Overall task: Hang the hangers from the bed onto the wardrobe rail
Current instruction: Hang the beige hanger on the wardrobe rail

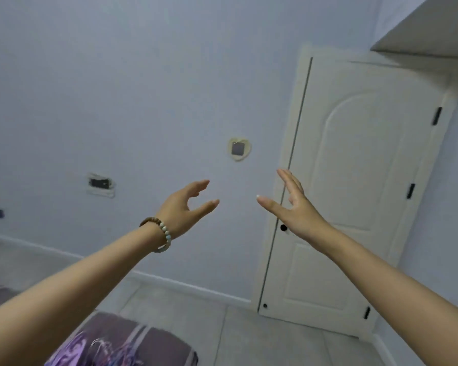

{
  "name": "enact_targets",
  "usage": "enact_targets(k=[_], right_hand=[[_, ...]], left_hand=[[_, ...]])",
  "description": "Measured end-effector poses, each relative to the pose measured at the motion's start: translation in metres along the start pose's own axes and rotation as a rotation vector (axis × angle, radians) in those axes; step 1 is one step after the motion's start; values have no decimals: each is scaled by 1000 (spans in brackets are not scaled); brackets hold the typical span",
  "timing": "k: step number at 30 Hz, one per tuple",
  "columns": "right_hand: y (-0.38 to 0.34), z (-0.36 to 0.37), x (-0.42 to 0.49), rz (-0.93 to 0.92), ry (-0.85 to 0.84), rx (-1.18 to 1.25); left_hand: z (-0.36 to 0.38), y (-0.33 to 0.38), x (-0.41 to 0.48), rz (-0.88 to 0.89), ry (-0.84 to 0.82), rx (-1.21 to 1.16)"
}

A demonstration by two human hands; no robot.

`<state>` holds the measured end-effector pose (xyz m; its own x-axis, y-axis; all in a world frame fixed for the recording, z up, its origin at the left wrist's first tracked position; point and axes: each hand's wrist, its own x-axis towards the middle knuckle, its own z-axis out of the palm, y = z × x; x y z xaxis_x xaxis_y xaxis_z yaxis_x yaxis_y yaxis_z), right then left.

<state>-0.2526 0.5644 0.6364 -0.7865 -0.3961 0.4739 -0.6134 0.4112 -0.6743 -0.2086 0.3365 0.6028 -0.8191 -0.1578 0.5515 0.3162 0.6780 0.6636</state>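
both hands, left hand (181, 207) and right hand (292, 204), are held out open and empty; no hangers show, only the bed (132, 342) corner below.

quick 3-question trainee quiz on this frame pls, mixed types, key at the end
1. True or false: the left hand is holding a hanger.
2. Which wrist wears the beaded bracelet? A) left B) right C) both
3. Fill in: the white door behind the right hand is ____ (open/closed).

Key:
1. False. Both hands are empty, fingers spread, raised in front of the wall; no hanger is in view.
2. A. Left wrist only.
3. Closed. It sits flush in its frame, hinges on its right edge. Only a corner of the bed shows at the bottom left.
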Motion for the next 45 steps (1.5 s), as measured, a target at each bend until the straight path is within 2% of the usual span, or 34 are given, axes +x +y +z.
enact_targets(k=[2, 6, 13, 21, 24, 28, 32, 35, 39, 45], right_hand=[[9, 68, 14, 25, -100, 9], [29, 205, 21, 103, -282, 56], [73, 425, -18, 195, -546, 56], [133, 600, -104, 354, -811, 62], [150, 642, -134, 364, -892, 22], [176, 689, -170, 416, -989, 31], [201, 726, -204, 476, -986, 60], [214, 742, -227, 483, -987, 49], [227, 752, -245, 492, -989, 80], [237, 755, -249, 472, -1022, 112]], left_hand=[[-26, -61, -22, -95, -20, 130], [-67, -172, -77, -303, -69, 221], [-106, -341, -198, -636, -164, 413], [-96, -486, -330, -1007, -191, 406], [-88, -514, -365, -1109, -219, 385], [-69, -552, -408, -1260, -110, 296], [-42, -577, -444, -1332, -71, 228], [-22, -595, -464, -1348, -172, 287], [0, -608, -467, -1361, -317, 486], [15, -617, -467, -1447, -216, 494]])
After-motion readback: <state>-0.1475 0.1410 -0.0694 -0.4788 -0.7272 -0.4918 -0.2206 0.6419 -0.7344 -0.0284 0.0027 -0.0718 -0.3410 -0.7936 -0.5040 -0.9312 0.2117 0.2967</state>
